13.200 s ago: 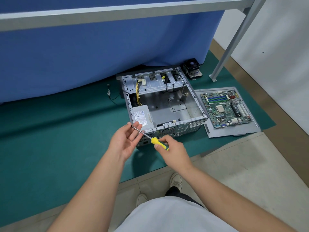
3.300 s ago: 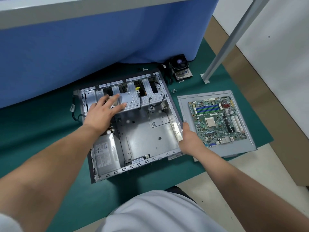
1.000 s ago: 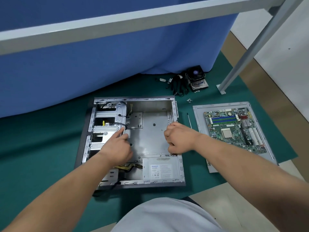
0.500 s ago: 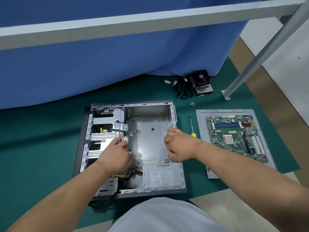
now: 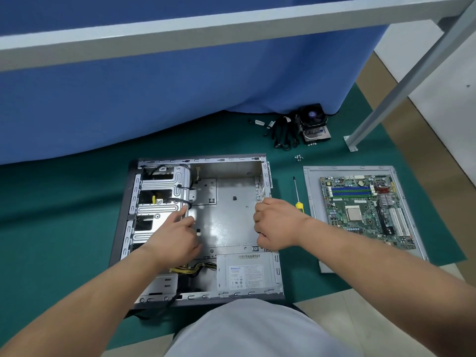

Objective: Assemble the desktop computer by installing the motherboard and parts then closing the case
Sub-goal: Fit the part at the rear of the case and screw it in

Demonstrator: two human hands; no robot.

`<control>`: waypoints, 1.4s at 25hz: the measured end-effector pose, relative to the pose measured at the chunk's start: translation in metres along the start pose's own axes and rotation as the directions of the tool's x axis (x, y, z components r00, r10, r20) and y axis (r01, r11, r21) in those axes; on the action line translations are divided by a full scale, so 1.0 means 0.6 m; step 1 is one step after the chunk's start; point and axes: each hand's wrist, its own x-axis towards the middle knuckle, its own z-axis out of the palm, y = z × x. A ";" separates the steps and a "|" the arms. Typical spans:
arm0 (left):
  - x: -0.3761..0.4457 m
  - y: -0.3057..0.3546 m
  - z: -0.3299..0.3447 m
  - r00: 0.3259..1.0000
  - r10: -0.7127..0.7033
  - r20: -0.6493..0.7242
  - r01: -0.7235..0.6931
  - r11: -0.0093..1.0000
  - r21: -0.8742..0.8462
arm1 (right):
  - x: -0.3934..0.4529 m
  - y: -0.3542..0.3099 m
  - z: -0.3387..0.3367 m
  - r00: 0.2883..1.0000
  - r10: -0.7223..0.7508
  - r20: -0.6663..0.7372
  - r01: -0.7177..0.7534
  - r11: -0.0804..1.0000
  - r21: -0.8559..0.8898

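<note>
On the green floor mat (image 5: 64, 215): open computer case (image 5: 206, 161) lying flat, containing power supply (image 5: 244, 273), yellow cables (image 5: 193, 267) and drive cage (image 5: 162, 191). Left hand (image 5: 177, 238) grips the cage edge; right hand (image 5: 277, 225) grips the case wall. Motherboard (image 5: 365, 210) rests on side panel (image 5: 313, 215), screwdriver (image 5: 297, 194) between.

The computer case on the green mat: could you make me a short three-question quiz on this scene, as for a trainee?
1. True or false: the motherboard already sits inside the computer case.
2. What lies on the mat between the case and the side panel? A) screwdriver B) pliers C) tape
3. Which hand curls over the case's right wall?

Key: 1. false, it lies on the panel; 2. A, the screwdriver; 3. the right hand; the left hand is at the drive cage.
</note>
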 end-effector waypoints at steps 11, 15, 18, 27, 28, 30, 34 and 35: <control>0.006 0.005 0.006 0.996 0.044 -0.078 -0.042 0.998 0.036 | 0.018 0.003 0.013 0.989 0.061 -0.136 -0.051 0.996 0.079; 0.029 -0.010 -0.015 0.948 -0.073 -0.309 0.036 0.991 -0.125 | 0.027 0.010 0.025 0.971 0.093 -0.218 -0.073 0.992 0.099; 0.065 -0.027 -0.036 0.891 -0.158 -0.426 0.043 0.963 -0.268 | 0.027 0.009 0.027 0.962 0.104 -0.252 -0.078 0.991 0.110; 0.235 -0.103 -0.106 0.767 -0.485 -0.420 0.246 0.827 -0.506 | 0.032 0.109 -0.029 0.828 0.324 -0.457 0.007 0.809 0.587; 0.252 -0.115 -0.110 0.788 -0.514 -0.338 0.297 0.800 -0.522 | 0.040 0.147 -0.040 0.773 0.424 -0.472 -0.038 0.774 0.632; 0.283 -0.134 -0.112 0.816 -0.554 -0.165 0.419 0.763 -0.493 | 0.061 0.228 -0.048 0.718 0.605 -0.344 -0.213 0.662 0.719; 0.303 -0.140 -0.096 0.806 -0.574 -0.145 0.502 0.792 -0.346 | 0.119 0.342 -0.013 0.730 0.674 0.114 -0.572 0.511 0.641; 0.301 -0.137 -0.094 0.798 -0.577 -0.172 0.502 0.796 -0.339 | 0.135 0.359 -0.004 0.726 0.668 0.163 -0.598 0.496 0.629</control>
